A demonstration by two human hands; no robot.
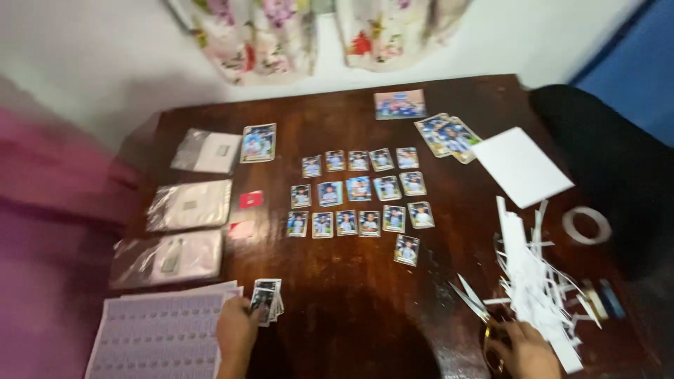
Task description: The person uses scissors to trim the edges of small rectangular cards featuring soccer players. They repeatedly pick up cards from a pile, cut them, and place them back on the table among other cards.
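His left hand [237, 330] grips a stack of cards [267, 300]; sheets [158, 337] lie just left of it, card rows [359, 193] beyond; the right hand [530, 351] closes on scissors [474, 302], paper scraps [537, 281] touching it

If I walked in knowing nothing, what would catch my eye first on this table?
Most striking are the small picture cards laid in neat rows at the middle of the dark wooden table. At the near right lies a heap of white paper strips, where the right hand rests on scissors. At the near left, the left hand holds a stack of cards beside a printed sheet.
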